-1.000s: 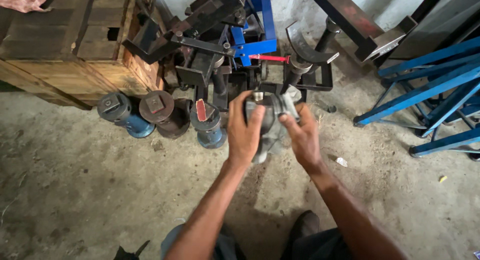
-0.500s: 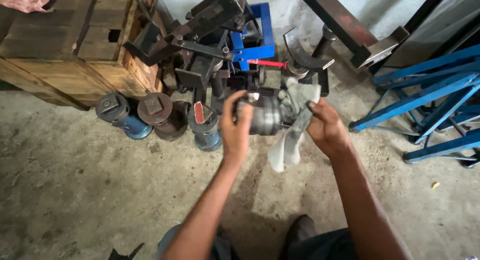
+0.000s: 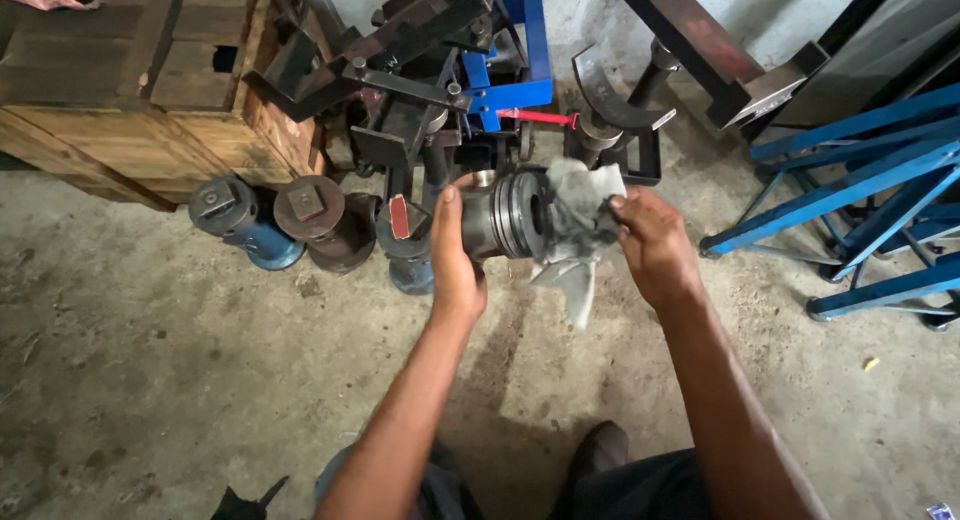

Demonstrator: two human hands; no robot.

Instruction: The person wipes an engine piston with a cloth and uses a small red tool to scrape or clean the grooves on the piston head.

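While the left hand (image 3: pixel 455 265) wraps its grip around a grooved metal piston (image 3: pixel 505 215), held in the air above the concrete floor (image 3: pixel 150 380), the right hand (image 3: pixel 655 245) pinches a grey rag (image 3: pixel 580 230) against its crown, apparently wiping it; turning the piston seems next.

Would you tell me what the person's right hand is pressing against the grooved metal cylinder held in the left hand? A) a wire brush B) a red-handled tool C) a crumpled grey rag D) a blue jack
C: the right hand grips a crumpled grey rag against the end of the grooved metal cylinder, which the left hand holds from the other side.
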